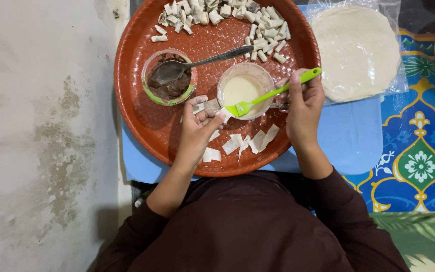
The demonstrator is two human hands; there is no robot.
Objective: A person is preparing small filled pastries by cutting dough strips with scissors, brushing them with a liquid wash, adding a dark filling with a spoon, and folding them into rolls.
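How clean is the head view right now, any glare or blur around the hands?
Head view: soft, even light, both hands sharp; faint sheen on the plastic wrap over the dough sheets; left hand casts slight shadow on the tray; the frame edges look a little stretched.

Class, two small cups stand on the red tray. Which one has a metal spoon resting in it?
The left cup, with the green rim and dark brown filling, holds the metal spoon. The clear cup beside it holds pale cream liquid and no spoon.
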